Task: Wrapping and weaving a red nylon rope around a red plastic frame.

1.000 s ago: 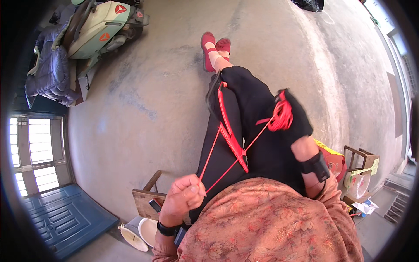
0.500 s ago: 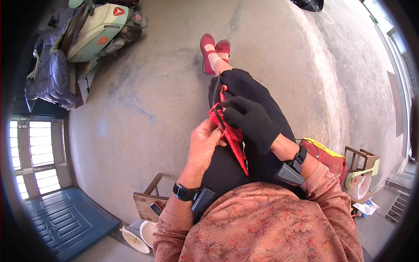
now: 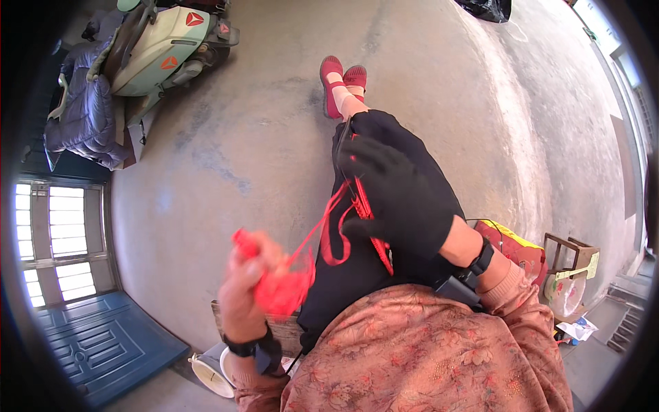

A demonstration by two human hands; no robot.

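Note:
My left hand (image 3: 248,285), bare and smeared by motion, is out to the left of my lap, closed around a bundle of red ribbon (image 3: 285,292). From the bundle a loose red strand (image 3: 314,230) and a looped flat length run to a narrow red woven piece (image 3: 364,204) on my dark trousers. Over that piece is my right hand (image 3: 405,196) in a black glove, its fingers stretched out and the thumb apart. The glove hides much of the woven piece. A dark strip (image 3: 339,147) shows at its far end, partly covered.
A wooden stool (image 3: 292,329) and white tubs (image 3: 211,376) are at my lower left. To the right are a red and yellow bag (image 3: 511,244) and a small wooden chair (image 3: 573,257). A scooter (image 3: 161,55) with a padded cover stands far left, near a blue door (image 3: 110,347).
My left hand has moved from the woven piece out to the left, with red ribbon trailing. My right hand has gone from a pinch to outstretched fingers over the piece.

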